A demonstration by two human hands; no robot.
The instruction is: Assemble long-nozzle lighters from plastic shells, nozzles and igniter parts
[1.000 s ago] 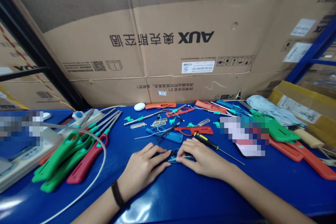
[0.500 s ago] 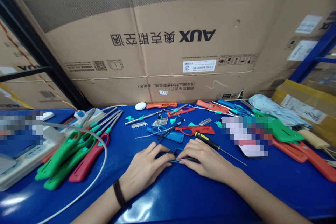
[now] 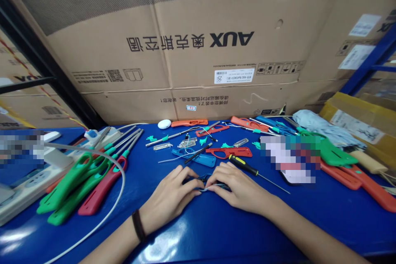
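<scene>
On the blue tabletop in front of me lies a dark blue lighter casing (image 3: 204, 177), mostly covered by my fingers, with a black part and a thin grey wire (image 3: 213, 186) along it. My left hand (image 3: 173, 192), with a dark band at the wrist, is closed around the casing's left end. My right hand (image 3: 238, 185) is closed over the other end, thumb and forefinger pinching at the wire. Just beyond lie a blue casing half (image 3: 202, 159) and a red casing half (image 3: 230, 153). A yellow-and-black screwdriver (image 3: 246, 166) rests by my right hand.
Green and red gas lighters (image 3: 66, 185) lie at the left beside a white power strip (image 3: 31, 183) and a looping white cable (image 3: 119, 198). More lighters (image 3: 340, 175) and a blurred-out phone (image 3: 287, 161) are at the right. A large cardboard box (image 3: 192, 41) stands behind.
My right thumb and forefinger have shifted slightly left along the wire, closer to my left fingertips. The view has moved a little; the things on the table lie as before.
</scene>
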